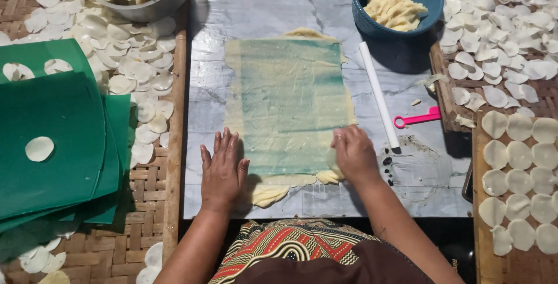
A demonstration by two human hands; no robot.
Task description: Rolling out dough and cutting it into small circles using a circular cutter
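Note:
A thin pale-yellow dough sheet [288,101] lies flat on a green plastic sheet over a marble-patterned board [221,22]. My left hand [222,171] rests flat with fingers spread on the sheet's near left corner. At the near right edge my right hand [353,153] has its fingers curled and pinches the dough. Loose dough scraps [268,194] lie just below the sheet between my hands.
A white rolling stick [378,92] and a pink-handled cutter [417,118] lie right of the sheet. A blue basket [372,21] of dough and a metal bowl [152,6] stand at the back. Green sheets [52,139] are stacked left. Round dough discs [517,162] cover woven trays on both sides.

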